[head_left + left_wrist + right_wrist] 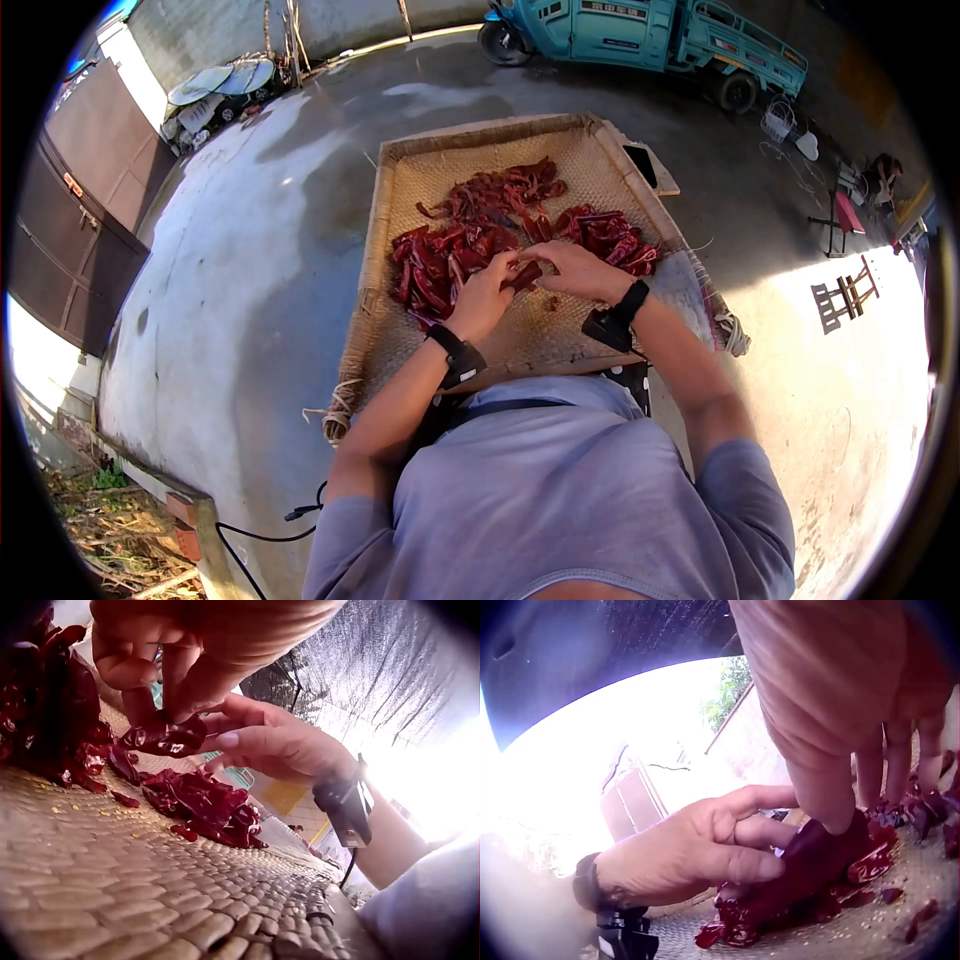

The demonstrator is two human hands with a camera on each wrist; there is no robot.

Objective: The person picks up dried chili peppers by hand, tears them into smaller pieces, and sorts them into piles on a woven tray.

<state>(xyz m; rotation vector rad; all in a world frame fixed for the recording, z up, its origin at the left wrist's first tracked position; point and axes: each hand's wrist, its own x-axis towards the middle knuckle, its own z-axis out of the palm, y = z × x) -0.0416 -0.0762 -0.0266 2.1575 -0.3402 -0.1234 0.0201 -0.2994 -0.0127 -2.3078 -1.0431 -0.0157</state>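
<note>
Both hands meet over a woven tray point(420, 170), near the middle of its front half. A dried red chili pepper point(161, 737) is pinched by the left hand point(483, 298), its thumb and fingertips pressed on the dark, glossy skin. At the other end of this pepper, the right hand point(578, 272) grips with thumb and fingertips. Seen from the right wrist, the pepper point(810, 855) slants between the two hands. Beside the left hand lies a heap of whole-looking red chilies point(430, 270). A smaller chili pile point(605, 235) sits beyond the right hand.
Farther back on the tray is a third heap of flatter, darker chili pieces point(500, 190). Small fragments and pale seeds point(855, 930) are scattered on the weave. A phone-like dark slab point(640, 165) rests by the tray's right edge. A teal three-wheeled truck point(620, 35) stands behind.
</note>
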